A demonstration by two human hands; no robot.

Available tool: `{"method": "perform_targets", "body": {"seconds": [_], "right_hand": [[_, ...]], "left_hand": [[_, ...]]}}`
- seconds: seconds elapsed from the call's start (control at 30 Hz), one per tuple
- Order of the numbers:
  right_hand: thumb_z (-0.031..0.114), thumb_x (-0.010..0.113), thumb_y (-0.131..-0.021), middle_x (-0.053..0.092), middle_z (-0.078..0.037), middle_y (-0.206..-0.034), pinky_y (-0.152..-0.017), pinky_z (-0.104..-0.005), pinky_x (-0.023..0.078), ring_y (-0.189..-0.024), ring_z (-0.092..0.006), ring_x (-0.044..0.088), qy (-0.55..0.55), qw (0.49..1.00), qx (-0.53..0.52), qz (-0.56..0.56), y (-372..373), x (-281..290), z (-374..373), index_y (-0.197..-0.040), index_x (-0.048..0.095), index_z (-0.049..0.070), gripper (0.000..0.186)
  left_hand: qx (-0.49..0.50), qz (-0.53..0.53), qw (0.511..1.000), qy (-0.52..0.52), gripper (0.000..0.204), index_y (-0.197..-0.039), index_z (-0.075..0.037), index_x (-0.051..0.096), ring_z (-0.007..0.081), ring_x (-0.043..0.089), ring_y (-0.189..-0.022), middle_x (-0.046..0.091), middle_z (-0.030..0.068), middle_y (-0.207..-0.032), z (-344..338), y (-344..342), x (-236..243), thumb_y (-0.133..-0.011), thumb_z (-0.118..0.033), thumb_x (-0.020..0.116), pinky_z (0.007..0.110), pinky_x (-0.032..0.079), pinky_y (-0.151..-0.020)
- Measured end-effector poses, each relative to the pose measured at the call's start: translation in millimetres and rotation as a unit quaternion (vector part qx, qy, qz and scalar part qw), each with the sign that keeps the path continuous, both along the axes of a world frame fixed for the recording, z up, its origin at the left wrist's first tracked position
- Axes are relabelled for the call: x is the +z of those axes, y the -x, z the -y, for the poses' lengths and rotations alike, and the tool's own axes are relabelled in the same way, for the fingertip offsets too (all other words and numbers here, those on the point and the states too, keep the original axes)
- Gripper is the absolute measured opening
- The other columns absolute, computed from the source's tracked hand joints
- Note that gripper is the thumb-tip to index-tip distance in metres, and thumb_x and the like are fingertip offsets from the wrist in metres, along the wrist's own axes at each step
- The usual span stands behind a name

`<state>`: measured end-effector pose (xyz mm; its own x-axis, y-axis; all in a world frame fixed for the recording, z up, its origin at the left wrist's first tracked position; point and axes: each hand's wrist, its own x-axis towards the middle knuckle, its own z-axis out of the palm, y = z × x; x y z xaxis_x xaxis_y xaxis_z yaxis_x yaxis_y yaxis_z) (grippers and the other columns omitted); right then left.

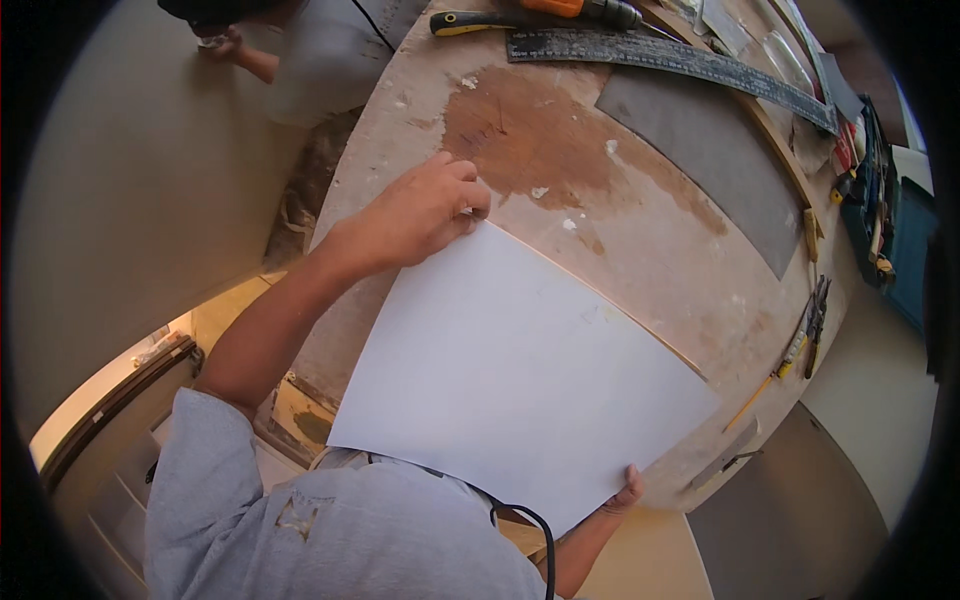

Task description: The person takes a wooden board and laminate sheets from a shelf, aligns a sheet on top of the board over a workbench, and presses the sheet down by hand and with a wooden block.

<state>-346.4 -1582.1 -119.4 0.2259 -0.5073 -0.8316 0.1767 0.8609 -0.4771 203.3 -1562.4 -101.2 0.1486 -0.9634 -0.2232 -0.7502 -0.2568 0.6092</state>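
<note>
A large white flat sheet (pixel 520 360) with a thin brownish far edge lies tilted across the near part of the worktable (pixel 660 270), its near side reaching to my grey shirt. At its far left corner my left hand (pixel 440 200) is closed, fingers curled on the edge. My right hand (pixel 627 490) grips the sheet's near right edge; the thumb side shows and the other fingers are hidden beneath. Beyond the sheet, a brown stained patch (pixel 530 140) with white specks marks the tabletop.
A dark metal ruler (pixel 660 55) lies at the far side, partly over a grey sheet (pixel 700 150). Near it are an orange drill (pixel 590 10) and a yellow-black handle (pixel 470 22). Pliers (pixel 815 330) lie right, beside a blue toolbox (pixel 910 250). Another person's hand (pixel 225 45) shows far left.
</note>
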Motion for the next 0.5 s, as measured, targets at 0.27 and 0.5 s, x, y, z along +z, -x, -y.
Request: {"method": "perform_targets", "body": {"seconds": [0.27,0.5], "right_hand": [[0.033,0.066,-0.081,0.062,-0.022,-0.129,-0.099,-0.0525,0.05,-0.115,-0.0389,0.061,0.009,1.0,0.006,0.011,11,-8,0,-0.135,0.052,-0.007,0.069],[0.032,0.064,-0.084,0.062,-0.023,-0.128,-0.099,-0.0518,0.05,-0.114,-0.0391,0.062,0.032,0.997,0.034,-0.064,13,-5,2,-0.132,0.052,-0.011,0.065]], "left_hand": [[0.056,-0.083,0.994,0.037,0.012,-0.092,-0.008,0.065,0.0314,0.052,-0.102,0.057,0.0101,-0.096,-15,-8,-14,-0.085,-0.014,0.073,0.041,0.043,-0.092],[0.073,-0.123,0.989,0.048,0.014,-0.091,-0.006,0.063,0.0309,0.052,-0.101,0.056,0.0108,-0.097,-20,-10,-17,-0.086,-0.015,0.073,0.04,0.043,-0.091]]}}
